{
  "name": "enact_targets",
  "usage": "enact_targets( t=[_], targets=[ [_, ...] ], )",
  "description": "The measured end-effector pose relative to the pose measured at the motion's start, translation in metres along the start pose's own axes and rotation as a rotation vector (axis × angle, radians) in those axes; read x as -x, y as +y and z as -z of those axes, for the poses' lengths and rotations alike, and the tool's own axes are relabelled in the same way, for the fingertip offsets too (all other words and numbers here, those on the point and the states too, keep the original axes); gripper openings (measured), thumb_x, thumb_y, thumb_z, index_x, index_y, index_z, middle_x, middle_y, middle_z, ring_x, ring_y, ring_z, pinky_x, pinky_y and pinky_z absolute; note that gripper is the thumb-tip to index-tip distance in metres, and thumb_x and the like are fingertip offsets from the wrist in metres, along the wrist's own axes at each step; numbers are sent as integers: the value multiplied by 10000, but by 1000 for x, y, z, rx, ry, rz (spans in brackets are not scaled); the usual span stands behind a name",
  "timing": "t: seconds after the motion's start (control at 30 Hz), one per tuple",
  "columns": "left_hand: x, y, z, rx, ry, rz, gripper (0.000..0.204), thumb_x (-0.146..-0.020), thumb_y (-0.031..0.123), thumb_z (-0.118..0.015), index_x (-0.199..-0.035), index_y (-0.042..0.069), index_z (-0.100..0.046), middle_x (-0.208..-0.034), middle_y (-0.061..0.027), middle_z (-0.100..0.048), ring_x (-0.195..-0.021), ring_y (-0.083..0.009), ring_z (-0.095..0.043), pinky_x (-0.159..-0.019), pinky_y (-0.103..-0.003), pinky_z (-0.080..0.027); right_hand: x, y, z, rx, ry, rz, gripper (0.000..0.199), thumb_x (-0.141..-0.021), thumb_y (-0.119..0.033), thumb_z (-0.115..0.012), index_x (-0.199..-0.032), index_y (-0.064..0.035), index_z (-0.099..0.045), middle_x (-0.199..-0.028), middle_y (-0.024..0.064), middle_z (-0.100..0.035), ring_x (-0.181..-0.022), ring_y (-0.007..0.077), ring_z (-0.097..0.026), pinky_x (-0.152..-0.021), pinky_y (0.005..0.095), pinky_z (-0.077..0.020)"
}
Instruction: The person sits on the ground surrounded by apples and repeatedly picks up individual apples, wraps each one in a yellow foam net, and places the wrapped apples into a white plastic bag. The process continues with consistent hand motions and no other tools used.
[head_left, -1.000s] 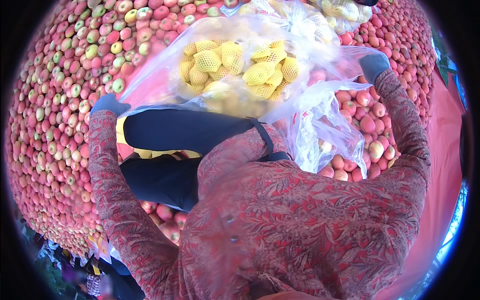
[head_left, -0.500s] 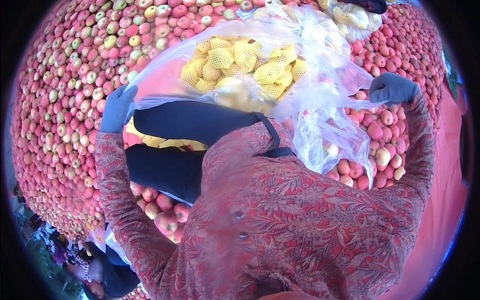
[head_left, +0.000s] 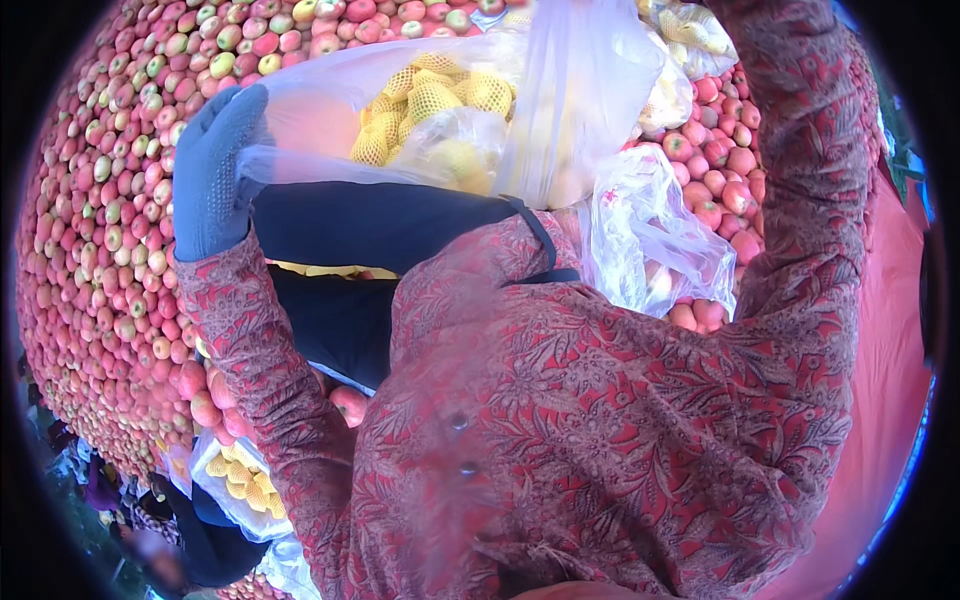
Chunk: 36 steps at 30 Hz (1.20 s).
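My left hand [head_left: 215, 175], in a blue-grey dotted glove, is closed on the edge of a large clear plastic bag [head_left: 585, 95]. The film stretches from that hand across the top of my dark-trousered leg. Inside lie several apples in yellow foam nets [head_left: 432, 102], partly veiled by a fold of the film. My right arm [head_left: 800, 150], in a red patterned sleeve, reaches up past the top edge of the picture, so the right hand is out of sight.
Loose red and greenish apples [head_left: 110, 200] spread widely on the left, with more red apples [head_left: 715, 185] on the right. A crumpled clear bag [head_left: 650, 235] lies by my right side. At lower left, netted apples [head_left: 240, 480] sit in a lined container near another person [head_left: 205, 545].
My right hand has swung up and out of view, drawing a fold of film over the right part of the netted apples. My left hand still grips the bag's edge, slightly further left.
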<state>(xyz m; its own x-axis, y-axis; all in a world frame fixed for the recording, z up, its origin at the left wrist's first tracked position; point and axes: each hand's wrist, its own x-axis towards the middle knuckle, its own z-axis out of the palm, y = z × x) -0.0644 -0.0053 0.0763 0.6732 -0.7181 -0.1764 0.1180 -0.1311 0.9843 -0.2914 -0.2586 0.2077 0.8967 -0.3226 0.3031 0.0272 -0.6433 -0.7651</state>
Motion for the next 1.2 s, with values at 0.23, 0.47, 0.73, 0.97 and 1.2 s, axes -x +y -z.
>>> enact_targets(
  t=[0.23,0.47,0.73,0.97,1.2],
  targets=[
    [-32,14,-40,-564,-82,-372,340,-800,87,-614,-1128,16,-560,-906,-32,-594,-790,-82,-537,-705,-210,-422,-11,68,22,259,-100,-156,308,-867,-183,-515,-1106,1,-577,-986,88,-577,-895,165,-534,-766,263,-415],
    [-44,11,-57,-314,-90,-440,399,-823,48,-576,-1221,47,-544,-1109,-48,-591,-871,-81,-547,-775,-218,-444,20,146,76,487,-175,-328,328,-878,-164,-500,-1153,6,-554,-1109,113,-564,-1031,198,-518,-874,296,-401],
    [-131,-38,121,-596,423,-518,248,-841,119,-605,-1073,39,-635,-872,3,-622,-747,-60,-550,-646,-189,-451,170,248,209,277,-19,-623,314,-897,-171,-490,-1148,-5,-582,-1129,97,-598,-1006,177,-557,-851,296,-439],
    [-92,25,5,-330,273,-459,354,-814,58,-628,-1158,17,-558,-975,-64,-615,-850,-99,-574,-727,-221,-479,275,303,235,610,208,-388,264,-889,-124,-490,-1097,-37,-627,-803,-24,-552,-491,14,-376,-423,164,-246],
    [-93,-5,12,-302,143,-558,266,-872,73,-560,-1131,22,-597,-1025,-42,-631,-818,-76,-567,-662,-203,-475,151,248,163,222,318,-601,299,-898,-110,-471,-1169,-55,-584,-706,-68,-474,-484,6,-334,-418,159,-213]
  ],
)
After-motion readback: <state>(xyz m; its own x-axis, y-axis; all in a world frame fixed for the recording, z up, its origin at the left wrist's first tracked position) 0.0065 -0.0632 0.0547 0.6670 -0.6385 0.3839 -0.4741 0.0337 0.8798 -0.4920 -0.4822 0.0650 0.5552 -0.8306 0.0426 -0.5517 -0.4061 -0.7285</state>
